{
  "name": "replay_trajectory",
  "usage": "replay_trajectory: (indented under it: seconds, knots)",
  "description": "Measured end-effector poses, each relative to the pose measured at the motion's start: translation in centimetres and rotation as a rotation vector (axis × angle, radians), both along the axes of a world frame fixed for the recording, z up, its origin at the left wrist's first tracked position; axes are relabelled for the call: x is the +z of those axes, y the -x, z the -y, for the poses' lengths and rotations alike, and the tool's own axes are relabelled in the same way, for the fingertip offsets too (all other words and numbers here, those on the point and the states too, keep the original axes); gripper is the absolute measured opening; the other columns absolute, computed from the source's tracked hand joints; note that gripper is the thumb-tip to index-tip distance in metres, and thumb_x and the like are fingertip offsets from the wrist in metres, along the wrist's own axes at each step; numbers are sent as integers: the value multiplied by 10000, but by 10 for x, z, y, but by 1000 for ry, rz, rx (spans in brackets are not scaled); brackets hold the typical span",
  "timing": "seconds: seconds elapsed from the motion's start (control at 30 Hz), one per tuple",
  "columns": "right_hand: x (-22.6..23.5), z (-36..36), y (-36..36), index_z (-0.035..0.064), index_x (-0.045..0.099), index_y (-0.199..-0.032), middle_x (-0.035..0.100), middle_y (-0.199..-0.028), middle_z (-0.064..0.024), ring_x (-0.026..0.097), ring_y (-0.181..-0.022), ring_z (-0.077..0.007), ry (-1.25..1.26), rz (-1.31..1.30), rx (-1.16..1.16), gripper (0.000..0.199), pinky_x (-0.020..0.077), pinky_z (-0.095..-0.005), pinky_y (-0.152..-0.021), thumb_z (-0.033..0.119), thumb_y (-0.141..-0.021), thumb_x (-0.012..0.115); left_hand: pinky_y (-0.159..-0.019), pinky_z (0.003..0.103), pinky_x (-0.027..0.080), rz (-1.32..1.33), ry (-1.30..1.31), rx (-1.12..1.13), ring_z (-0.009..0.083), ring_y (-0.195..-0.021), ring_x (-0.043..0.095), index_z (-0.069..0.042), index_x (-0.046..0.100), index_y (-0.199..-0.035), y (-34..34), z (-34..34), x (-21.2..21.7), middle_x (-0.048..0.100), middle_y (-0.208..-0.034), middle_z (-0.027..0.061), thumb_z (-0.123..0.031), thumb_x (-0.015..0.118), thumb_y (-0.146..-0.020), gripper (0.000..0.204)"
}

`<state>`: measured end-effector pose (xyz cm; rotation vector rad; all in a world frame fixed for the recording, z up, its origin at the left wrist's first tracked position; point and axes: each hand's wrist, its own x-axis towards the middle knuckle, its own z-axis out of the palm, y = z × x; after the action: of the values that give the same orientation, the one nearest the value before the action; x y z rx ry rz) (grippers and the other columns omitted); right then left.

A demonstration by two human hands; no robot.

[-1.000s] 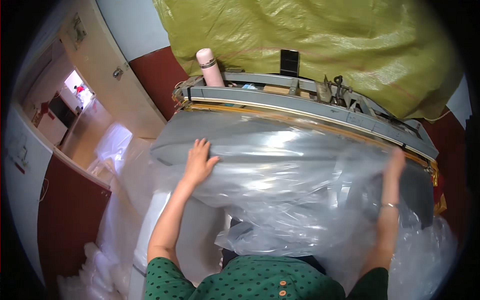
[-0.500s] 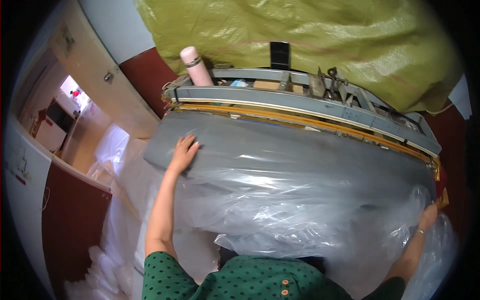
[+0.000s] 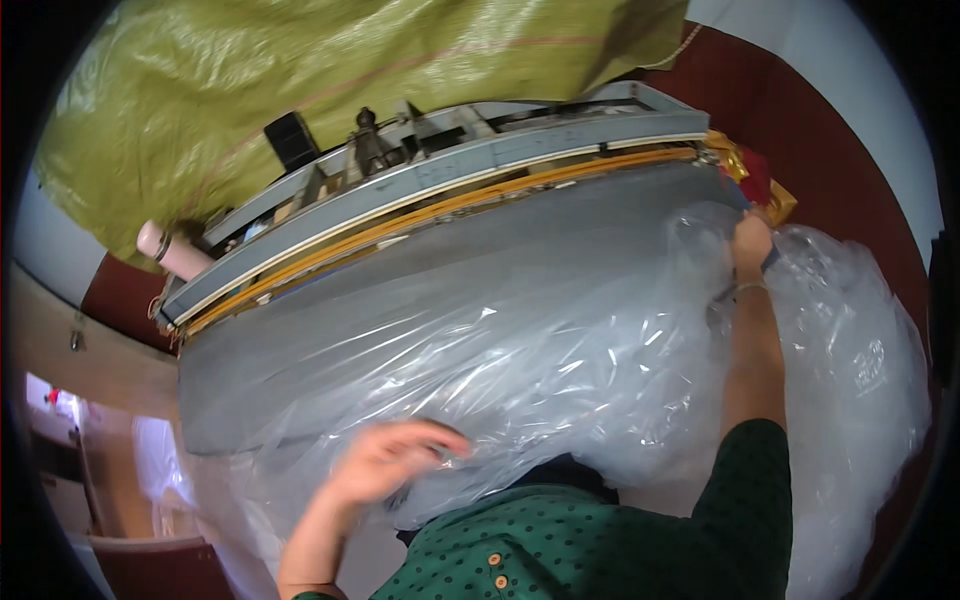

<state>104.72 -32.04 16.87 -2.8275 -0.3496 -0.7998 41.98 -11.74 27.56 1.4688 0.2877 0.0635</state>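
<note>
Clear plastic film lies in shiny wrinkles over a long grey work surface in front of me. My right hand is closed at the far right end of this surface, gripping the film at its edge; its fingertips are partly hidden. Above the near part of the film, close to my body, my left hand is raised and blurred by motion. Its fingers look loosely bent and apart from the thumb, with nothing visible in them.
Behind the surface runs a grey metal frame with orange strips, tools and a pink bottle. A yellow-green sheet hangs beyond. Gold and red material sits at the right corner. More film bulges right; a doorway stands left.
My left hand has lifted off the grey surface and come back toward my body. The view has turned right; my right hand stays at the right end.
</note>
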Motion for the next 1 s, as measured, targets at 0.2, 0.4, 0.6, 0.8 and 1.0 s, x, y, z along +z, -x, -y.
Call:
replay_trajectory:
  seconds: [0.2,0.4,0.6,0.8,1.0]
  knots:
    - [4,6,1,48,602,-879,640,-830,-178,621,-800,-338,-64,7,63,270,472,-451,-700,238,-895,411,-857,321,442,-135,-479,-263,267,-1021,563,-26,508,-1183,-113,110,-116,565,-1129,152,-192,551,-881,347]
    - [12,-4,15,44,593,-878,634,-839,-190,611,-830,-348,-114,-30,62,247,468,-454,-707,227,-892,427,-752,324,472,51,-149,-152,227,-836,592,-31,619,-918,-89,79,-70,622,-878,82,-181,594,-849,167]
    - [19,8,23,57,591,-954,628,-880,-197,598,-864,-364,-83,-105,80,319,454,-471,-735,310,-904,404,-906,450,424,1003,424,389,234,-947,577,-76,474,-900,-27,26,44,612,-942,128,-167,536,-846,123]
    - [16,-6,16,71,577,-963,624,-903,-201,592,-883,-372,-70,-107,71,316,453,-478,-737,309,-912,375,-1003,402,316,-200,-522,-50,319,-1208,399,-53,343,-1333,-23,88,-31,368,-1348,184,-257,664,-756,691]
    - [19,5,18,74,582,-984,616,-978,-191,586,-922,-360,-69,-143,39,323,451,-469,-760,310,-915,371,-744,326,448,-87,-1019,568,231,-820,580,-31,591,-888,42,23,2,609,-899,123,-147,492,-850,157]
